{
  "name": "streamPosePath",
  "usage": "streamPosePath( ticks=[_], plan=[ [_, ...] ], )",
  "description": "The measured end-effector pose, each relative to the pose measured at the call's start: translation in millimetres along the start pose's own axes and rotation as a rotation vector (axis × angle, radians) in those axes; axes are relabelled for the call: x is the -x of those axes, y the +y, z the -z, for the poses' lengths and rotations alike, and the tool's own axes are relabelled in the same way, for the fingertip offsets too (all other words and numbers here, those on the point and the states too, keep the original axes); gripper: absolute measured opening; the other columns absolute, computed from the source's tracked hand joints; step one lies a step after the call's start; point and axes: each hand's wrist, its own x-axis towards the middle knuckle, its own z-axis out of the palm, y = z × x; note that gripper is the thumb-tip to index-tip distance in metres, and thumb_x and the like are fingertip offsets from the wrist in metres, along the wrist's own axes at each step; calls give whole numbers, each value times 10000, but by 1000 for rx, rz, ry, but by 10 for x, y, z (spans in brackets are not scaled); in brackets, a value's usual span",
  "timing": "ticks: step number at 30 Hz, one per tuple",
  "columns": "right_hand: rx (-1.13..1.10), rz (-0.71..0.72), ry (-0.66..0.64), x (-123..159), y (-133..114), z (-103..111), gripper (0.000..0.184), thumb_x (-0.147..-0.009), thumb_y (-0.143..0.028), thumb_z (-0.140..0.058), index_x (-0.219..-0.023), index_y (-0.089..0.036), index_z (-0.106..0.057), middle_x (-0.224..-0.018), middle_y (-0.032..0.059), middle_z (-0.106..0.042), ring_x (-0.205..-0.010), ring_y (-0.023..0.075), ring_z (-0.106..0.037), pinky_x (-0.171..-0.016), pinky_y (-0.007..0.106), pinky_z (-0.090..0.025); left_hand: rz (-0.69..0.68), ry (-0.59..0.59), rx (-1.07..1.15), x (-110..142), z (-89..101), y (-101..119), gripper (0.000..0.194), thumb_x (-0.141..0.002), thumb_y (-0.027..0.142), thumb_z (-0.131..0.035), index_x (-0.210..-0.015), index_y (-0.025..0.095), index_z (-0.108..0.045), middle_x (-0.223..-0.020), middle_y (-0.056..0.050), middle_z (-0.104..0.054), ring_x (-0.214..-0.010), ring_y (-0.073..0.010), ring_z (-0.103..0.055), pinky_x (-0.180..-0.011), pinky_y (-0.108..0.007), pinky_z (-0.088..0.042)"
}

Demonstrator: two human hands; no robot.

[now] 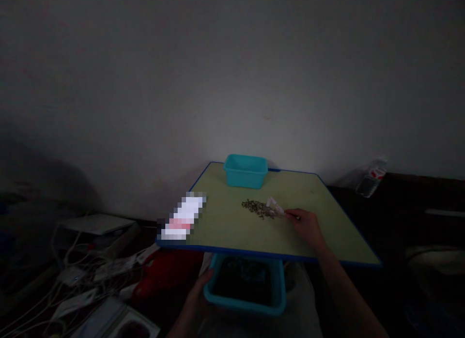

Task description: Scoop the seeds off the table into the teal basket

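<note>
My right hand [307, 225] rests on the green table [225, 226], fingers pinched on a small white scoop-like object [275, 206] that touches a pile of small dark grains [257, 208]. My left hand [198, 292] grips the left rim of a teal tub [247, 284] held below the table's near edge; the tub holds dark contents. A second teal tub [245, 170] stands at the table's far edge against the wall.
A blurred white and pink object [182, 217] lies at the table's left edge. Cables and power strips [72, 280] clutter the floor at left, beside something red [165, 275]. A plastic bottle [371, 178] stands on a dark surface at right.
</note>
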Motion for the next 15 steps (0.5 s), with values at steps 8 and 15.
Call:
streamPosePath(
  ticks=[8,15],
  plan=[
    [59,-14,-40,-3,17,-52,261,-885,-293,-589,-985,-243,-825,-982,70,-808,-851,253,-762,-820,372,-586,40,101,-27,-48,-19,-7,706,-769,503,-671,-1346,107,-575,-743,-83,-765,-689,-320,-698,-613,-426,-541],
    [23,-9,-48,24,24,-46,250,-884,-293,-596,-974,-253,-826,-978,65,-809,-848,251,-764,-802,367,-589,47,72,-35,-79,5,-13,588,-785,507,-668,-1257,161,-613,-744,-74,-756,-690,-307,-695,-642,-446,-559]
  ],
)
